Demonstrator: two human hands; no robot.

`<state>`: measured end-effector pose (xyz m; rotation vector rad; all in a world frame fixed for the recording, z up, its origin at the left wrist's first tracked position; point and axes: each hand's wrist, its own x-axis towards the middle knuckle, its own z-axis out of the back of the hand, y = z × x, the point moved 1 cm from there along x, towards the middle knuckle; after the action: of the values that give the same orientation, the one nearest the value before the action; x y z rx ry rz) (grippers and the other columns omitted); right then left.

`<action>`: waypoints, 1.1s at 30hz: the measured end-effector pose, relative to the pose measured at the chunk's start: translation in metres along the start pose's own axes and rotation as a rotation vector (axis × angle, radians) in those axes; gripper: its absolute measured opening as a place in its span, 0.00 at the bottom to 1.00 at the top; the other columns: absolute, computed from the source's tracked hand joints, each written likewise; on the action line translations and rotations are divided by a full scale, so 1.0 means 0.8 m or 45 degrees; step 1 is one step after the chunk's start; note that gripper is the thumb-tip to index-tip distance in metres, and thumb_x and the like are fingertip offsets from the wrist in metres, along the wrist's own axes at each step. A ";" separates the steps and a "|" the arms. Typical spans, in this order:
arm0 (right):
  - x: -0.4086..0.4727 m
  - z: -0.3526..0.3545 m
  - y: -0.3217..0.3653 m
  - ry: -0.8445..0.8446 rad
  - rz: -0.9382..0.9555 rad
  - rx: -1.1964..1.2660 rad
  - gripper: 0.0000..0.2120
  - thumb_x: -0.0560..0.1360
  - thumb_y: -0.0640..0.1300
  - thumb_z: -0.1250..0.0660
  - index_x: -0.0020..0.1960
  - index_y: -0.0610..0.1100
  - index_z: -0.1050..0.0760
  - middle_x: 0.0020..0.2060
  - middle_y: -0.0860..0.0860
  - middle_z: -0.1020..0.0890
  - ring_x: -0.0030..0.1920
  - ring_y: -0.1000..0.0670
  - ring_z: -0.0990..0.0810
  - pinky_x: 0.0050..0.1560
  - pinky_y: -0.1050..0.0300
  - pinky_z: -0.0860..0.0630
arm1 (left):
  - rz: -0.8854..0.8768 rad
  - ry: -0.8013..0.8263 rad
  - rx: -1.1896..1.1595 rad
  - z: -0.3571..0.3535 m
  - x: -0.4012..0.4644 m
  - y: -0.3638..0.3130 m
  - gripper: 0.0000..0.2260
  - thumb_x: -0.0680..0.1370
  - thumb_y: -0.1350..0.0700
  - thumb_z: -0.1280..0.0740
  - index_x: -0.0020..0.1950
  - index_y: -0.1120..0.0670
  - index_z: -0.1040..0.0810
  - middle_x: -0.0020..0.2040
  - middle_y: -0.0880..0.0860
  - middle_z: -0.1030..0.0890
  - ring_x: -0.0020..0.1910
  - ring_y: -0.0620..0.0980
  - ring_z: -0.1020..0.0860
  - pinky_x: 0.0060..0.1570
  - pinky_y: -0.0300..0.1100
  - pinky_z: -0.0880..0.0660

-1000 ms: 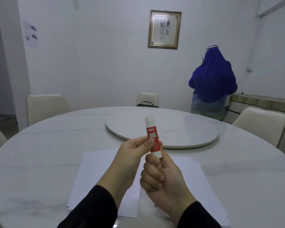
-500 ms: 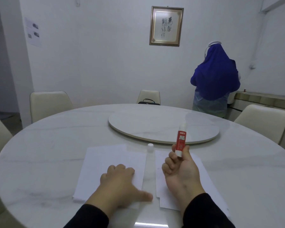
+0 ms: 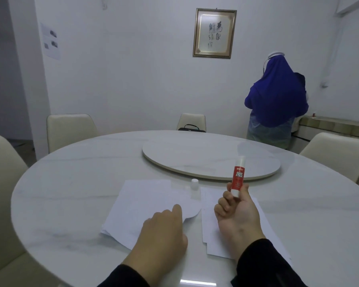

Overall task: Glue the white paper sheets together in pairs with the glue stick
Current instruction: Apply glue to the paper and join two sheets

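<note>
My right hand [image 3: 235, 216] holds a red and white glue stick [image 3: 238, 176] upright by its base, uncapped. Its white cap [image 3: 194, 183] stands on the table between two stacks of paper. My left hand [image 3: 163, 230] pinches the right corner of the top sheet of the left paper stack [image 3: 141, 201] and curls it up. The right paper stack [image 3: 214, 222] lies flat under my right hand and forearm.
The round white marble table [image 3: 71, 193] carries a lazy Susan [image 3: 205, 160] at its centre. Cream chairs [image 3: 69, 129] stand around it, one at the far side with a black bag [image 3: 191, 128]. A person in blue [image 3: 276, 100] stands by the far right wall, back turned.
The two hands pulled the cap off; the cap now stands on the table. My left hand dropped to the left stack and lifted a sheet's corner. My right hand moved right with the stick.
</note>
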<state>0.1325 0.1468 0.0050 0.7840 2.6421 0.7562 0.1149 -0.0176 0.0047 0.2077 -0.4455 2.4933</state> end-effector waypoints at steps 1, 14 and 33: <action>0.001 0.000 0.001 -0.002 0.003 0.006 0.18 0.78 0.58 0.42 0.42 0.44 0.27 0.22 0.53 0.32 0.18 0.54 0.40 0.18 0.66 0.44 | 0.009 -0.038 0.019 0.000 0.001 -0.001 0.05 0.75 0.58 0.45 0.42 0.52 0.40 0.34 0.47 0.36 0.35 0.48 0.33 0.35 0.41 0.39; 0.002 0.001 0.018 0.001 0.106 0.088 0.16 0.75 0.58 0.37 0.43 0.44 0.26 0.24 0.53 0.32 0.20 0.54 0.39 0.19 0.65 0.43 | 0.206 -0.821 -0.169 0.050 0.029 0.026 0.08 0.79 0.59 0.43 0.46 0.54 0.25 0.30 0.48 0.29 0.30 0.50 0.32 0.27 0.39 0.42; 0.000 -0.005 0.052 0.267 0.452 0.015 0.13 0.71 0.52 0.32 0.50 0.45 0.23 0.27 0.53 0.26 0.26 0.56 0.31 0.27 0.65 0.33 | -0.699 0.318 -0.194 -0.043 0.073 0.031 0.16 0.83 0.55 0.47 0.66 0.39 0.29 0.69 0.34 0.32 0.72 0.34 0.43 0.71 0.39 0.61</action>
<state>0.1484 0.1754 0.0313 1.2623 2.7231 0.9579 0.0518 0.0064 -0.0196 -0.0421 -0.4057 1.9071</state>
